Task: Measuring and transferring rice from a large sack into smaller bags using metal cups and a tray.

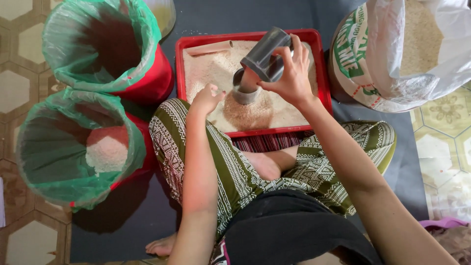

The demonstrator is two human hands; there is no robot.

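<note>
My right hand (293, 73) grips a short grey tube (267, 53), tilted over a red tray (179, 59) of pale powdery grain. Under it a second grey ring-shaped tube (242, 94) stands upright in the grain beside a small mound. My left hand (207, 97) rests in the grain at the tray's near left, fingers curled loosely next to the standing tube. I sit cross-legged in green patterned trousers, knees against the tray.
Two red buckets lined with green plastic bags stand at left: the far one (103, 44) looks dark inside, the near one (73, 147) holds some white grain. A large open sack of grain (392, 54) stands at right. A dark mat covers the tiled floor.
</note>
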